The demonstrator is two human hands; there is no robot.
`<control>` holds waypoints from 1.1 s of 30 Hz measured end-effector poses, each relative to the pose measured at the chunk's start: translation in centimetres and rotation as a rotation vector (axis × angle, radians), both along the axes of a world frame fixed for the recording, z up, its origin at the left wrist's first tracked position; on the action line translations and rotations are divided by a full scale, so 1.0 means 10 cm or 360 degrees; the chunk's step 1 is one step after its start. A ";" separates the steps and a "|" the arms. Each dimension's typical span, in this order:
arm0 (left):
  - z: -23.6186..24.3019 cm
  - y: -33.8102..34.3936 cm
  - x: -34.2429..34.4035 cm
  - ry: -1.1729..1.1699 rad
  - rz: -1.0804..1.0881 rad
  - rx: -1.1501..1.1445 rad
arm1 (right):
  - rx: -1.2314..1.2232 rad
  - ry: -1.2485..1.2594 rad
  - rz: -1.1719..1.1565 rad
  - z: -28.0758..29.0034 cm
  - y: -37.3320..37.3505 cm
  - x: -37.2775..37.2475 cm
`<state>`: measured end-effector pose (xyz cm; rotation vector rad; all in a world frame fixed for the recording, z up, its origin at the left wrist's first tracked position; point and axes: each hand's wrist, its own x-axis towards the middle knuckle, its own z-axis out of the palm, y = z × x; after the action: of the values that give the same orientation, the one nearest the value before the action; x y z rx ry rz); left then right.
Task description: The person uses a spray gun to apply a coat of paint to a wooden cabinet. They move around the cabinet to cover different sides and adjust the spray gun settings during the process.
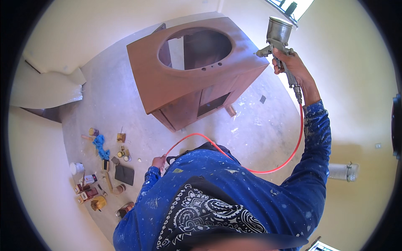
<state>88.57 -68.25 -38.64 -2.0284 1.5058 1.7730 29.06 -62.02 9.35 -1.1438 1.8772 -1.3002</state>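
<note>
My right hand (295, 66) is raised at the upper right, its fingers wrapped round the handle of a metal spray gun (277, 47). A silvery cup (279, 30) sits on top of the gun. The nozzle points left, beside the right corner of a reddish-brown vanity cabinet (146, 85). The cabinet's top has a large oval opening and several small holes. From the gun's handle a red air hose (300, 138) loops down across my front. My left hand (158, 162), low beside my body, is closed round that hose.
On the floor at the left lie a blue cloth or glove (99, 147), a dark flat sheet (124, 175), a white tub (76, 168), several small cans and boxes. A pale covering (46, 90) hangs at the far left. A wrapped cylinder (343, 172) is at the right wall.
</note>
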 end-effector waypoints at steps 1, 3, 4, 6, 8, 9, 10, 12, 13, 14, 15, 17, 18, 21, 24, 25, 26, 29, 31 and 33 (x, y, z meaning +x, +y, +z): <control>-0.05 0.04 0.02 0.0061 -0.0111 -0.0115 | 0.0010 0.0054 -0.0014 -0.01 -0.01 -0.04; -0.14 0.13 0.03 0.0171 -0.0248 -0.0316 | 0.0016 0.0121 -0.0057 -0.08 -0.03 -0.14; -0.17 0.17 0.03 0.0224 -0.0277 -0.0400 | 0.0016 0.0136 -0.0090 -0.10 -0.04 -0.22; -0.17 0.26 -0.02 0.0208 -0.0127 -0.0317 | 0.0022 0.0167 -0.0150 -0.13 0.00 -0.42; -0.09 0.31 -0.09 0.0136 -0.0177 -0.0189 | 0.0011 0.0187 -0.0178 -0.16 0.05 -0.66; -0.03 0.31 -0.12 0.0227 -0.0180 -0.0289 | 0.0033 0.0191 -0.0259 -0.17 0.05 -0.80; 0.03 0.34 -0.18 0.0156 -0.0096 -0.0205 | 0.0040 0.0190 -0.0314 -0.20 0.07 -0.93; 0.14 0.40 -0.30 0.0057 0.0046 -0.0122 | 0.0040 0.0202 -0.0425 -0.25 0.13 -1.20; 0.19 0.42 -0.36 0.0032 0.0067 -0.0123 | 0.0024 0.0219 -0.0469 -0.26 0.17 -1.33; 0.23 0.45 -0.42 0.0001 0.0071 -0.0145 | 0.0009 0.0235 -0.0501 -0.26 0.20 -1.44; 0.26 0.47 -0.46 -0.0031 0.0076 -0.0168 | 0.0025 0.0253 -0.0570 -0.28 0.23 -1.53; 0.29 0.52 -0.53 -0.0047 0.0117 -0.0161 | -0.0019 0.0293 -0.0547 -0.29 0.28 -1.64; 0.29 0.54 -0.57 -0.0057 0.0138 -0.0159 | -0.0022 0.0288 -0.0525 -0.29 0.30 -1.66; 0.28 0.63 -0.68 -0.0118 0.0154 -0.0085 | -0.0022 0.0272 -0.0375 -0.33 0.35 -1.62; 0.29 0.74 -0.82 -0.0078 0.0155 -0.0085 | -0.0043 0.0240 -0.0158 -0.37 0.36 -1.45; 0.30 0.79 -0.87 -0.0129 0.0185 -0.0046 | -0.0066 0.0225 -0.0073 -0.37 0.36 -1.38; 0.30 0.83 -0.93 -0.0102 0.0126 -0.0082 | -0.0015 0.0231 -0.0031 -0.39 0.35 -1.33; 0.37 0.94 -1.03 -0.0088 0.0095 -0.0079 | -0.0026 0.0132 0.0197 -0.36 0.31 -1.12; 0.39 1.03 -1.07 -0.0040 0.0134 -0.0084 | -0.0109 -0.0096 0.0530 -0.32 0.37 -1.05; 0.40 1.12 -1.08 -0.0041 0.0159 -0.0092 | -0.0182 -0.0253 0.0605 -0.31 0.39 -1.03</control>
<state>77.78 -57.03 -34.66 -2.1814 1.4906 1.7499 18.81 -58.09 6.23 -1.3359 1.4031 -1.2498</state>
